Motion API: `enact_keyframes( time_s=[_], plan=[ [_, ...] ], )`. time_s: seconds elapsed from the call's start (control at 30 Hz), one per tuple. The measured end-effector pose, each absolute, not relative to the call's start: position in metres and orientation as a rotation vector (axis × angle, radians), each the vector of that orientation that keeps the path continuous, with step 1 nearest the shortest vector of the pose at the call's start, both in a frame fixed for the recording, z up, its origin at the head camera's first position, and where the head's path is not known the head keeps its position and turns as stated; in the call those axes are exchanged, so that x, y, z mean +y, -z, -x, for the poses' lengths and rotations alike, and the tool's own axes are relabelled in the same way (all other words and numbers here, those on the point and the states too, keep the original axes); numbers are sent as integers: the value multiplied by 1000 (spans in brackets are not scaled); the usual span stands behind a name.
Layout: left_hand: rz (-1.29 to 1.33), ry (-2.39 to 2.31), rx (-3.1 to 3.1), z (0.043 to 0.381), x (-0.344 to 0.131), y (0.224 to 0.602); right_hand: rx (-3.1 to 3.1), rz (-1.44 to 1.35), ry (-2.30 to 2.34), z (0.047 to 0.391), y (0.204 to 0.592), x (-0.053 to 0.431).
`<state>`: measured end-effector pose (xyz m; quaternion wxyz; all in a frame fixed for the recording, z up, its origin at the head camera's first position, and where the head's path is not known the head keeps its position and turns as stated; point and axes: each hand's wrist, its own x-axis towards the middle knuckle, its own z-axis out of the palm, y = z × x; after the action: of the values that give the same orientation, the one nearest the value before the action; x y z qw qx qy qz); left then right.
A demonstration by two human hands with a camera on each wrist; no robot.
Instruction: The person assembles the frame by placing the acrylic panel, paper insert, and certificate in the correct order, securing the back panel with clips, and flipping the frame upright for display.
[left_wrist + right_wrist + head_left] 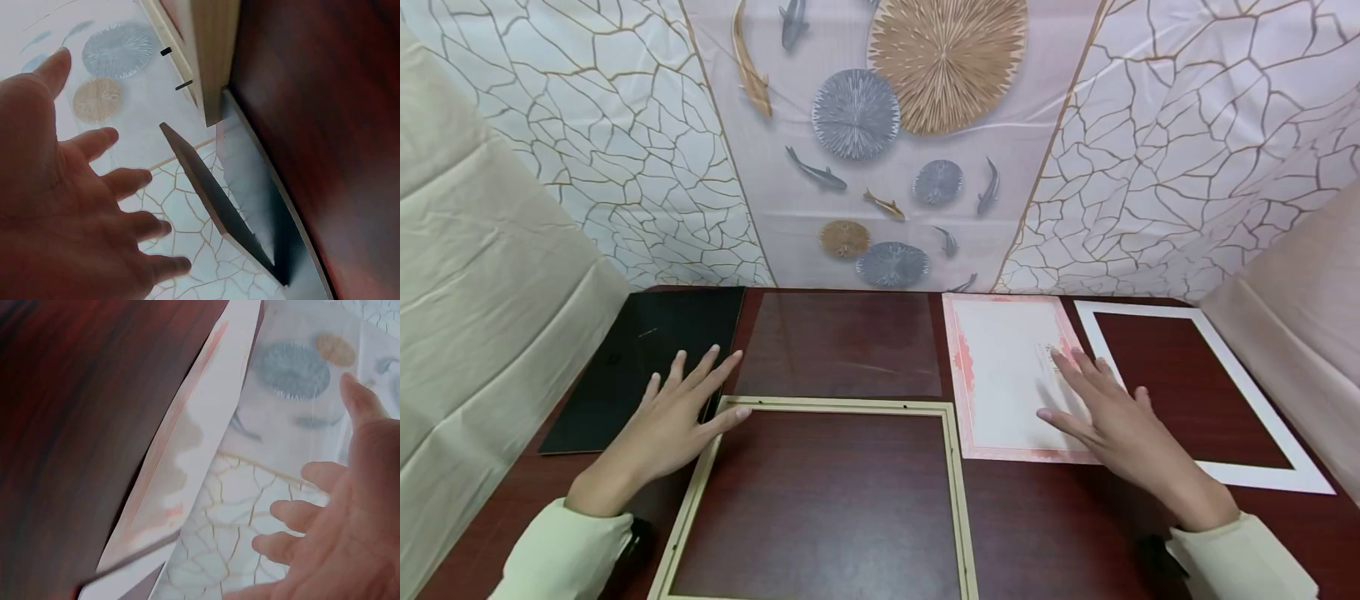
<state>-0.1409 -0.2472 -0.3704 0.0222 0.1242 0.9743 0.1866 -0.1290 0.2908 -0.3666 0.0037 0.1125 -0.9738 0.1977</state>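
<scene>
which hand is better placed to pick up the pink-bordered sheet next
Likely the right hand: it hovers, open and empty, above the pink-bordered sheet. The left hand is across the cream frame, by the black panel.

No words, numbers, brands or labels can be read in any of the three views. On the white sheet with a pink patterned border, a small cluster of faint marks sits toward the right side, by the fingertips of the right hand in the head view; it is too small and pale to make out. The black panel, at the left of the table, bears a dim little mark, also illegible.
</scene>
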Motion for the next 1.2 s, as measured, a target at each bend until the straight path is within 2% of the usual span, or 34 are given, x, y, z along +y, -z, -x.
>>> enact_keyframes(
  time_s=[0.2, 0.33, 0.87, 1.2],
  plan=[
    [-488, -810, 2913, 157, -253, 367, -2904, -554, -703, 143, 362, 268],
    [-509, -941, 2858, 165, -257, 364, -2844, -594, -797, 151, 358, 250],
    [-541, -1214, 2601, 187, -256, 367, -2915, -525, -1304, 193, 365, 194],
    [-528, -1284, 2525, 201, -253, 370, -2923, -344, -1661, 211, 374, 174]
  ],
)
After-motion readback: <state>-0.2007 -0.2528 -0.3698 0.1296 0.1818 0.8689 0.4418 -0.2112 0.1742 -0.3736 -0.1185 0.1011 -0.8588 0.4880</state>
